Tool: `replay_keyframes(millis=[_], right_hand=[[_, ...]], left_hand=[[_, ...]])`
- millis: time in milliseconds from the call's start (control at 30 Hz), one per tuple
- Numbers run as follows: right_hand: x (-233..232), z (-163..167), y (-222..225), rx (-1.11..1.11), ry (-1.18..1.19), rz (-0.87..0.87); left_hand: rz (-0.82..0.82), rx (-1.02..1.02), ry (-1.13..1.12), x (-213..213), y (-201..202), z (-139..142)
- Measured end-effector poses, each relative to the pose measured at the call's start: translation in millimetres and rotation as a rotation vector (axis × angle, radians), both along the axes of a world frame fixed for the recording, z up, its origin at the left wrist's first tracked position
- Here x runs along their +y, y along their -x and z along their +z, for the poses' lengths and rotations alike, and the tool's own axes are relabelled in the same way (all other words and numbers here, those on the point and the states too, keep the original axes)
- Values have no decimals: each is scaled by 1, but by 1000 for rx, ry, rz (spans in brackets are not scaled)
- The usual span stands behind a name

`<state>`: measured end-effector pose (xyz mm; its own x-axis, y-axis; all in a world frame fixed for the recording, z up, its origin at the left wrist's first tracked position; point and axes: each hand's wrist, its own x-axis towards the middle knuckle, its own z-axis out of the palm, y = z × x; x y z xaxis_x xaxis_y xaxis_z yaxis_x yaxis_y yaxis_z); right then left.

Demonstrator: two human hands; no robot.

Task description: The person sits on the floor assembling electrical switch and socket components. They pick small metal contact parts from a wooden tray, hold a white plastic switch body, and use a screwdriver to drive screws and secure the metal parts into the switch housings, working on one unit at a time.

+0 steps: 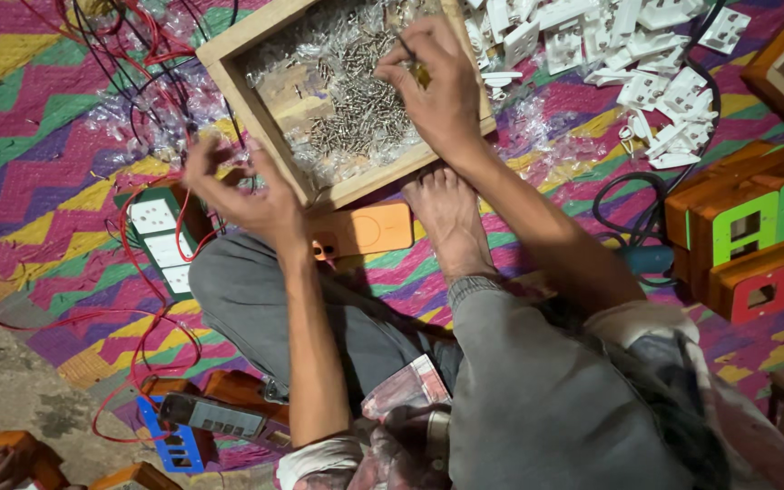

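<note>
My right hand (437, 86) reaches into a shallow wooden tray (220, 54) that holds several small metal screws (356, 100) and bits of clear plastic. Its fingers pinch a thin yellow-handled screwdriver (416, 68) over the screws. My left hand (247, 191) hovers by the tray's near left corner, fingers curled and apart, with nothing clearly in it. Just left of that hand lies a green switch board (161, 240) with white sockets and red wires. My bare foot (451, 218) rests against the tray's near edge.
A pile of white plastic socket parts (628, 54) lies at the top right. Wooden switch boxes with green and red fronts (755, 231) stand at the right. An orange phone (365, 231) lies by my foot. Red and black wires (129, 63) spread over the patterned mat.
</note>
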<state>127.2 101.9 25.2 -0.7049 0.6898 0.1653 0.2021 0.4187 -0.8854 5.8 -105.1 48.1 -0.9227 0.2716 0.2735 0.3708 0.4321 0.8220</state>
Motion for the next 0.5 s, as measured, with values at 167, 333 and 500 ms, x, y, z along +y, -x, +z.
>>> replay_keyframes(millis=[167, 333, 500], right_hand=[[-20, 3, -2, -3, 744, 8], [-36, 7, -1, -71, 737, 146], [-36, 2, -1, -80, 632, 175]], left_hand=[[-306, -597, -101, 19, -26, 1], [-405, -671, -198, 28, -33, -8], [-302, -799, -228, 22, -27, -21]])
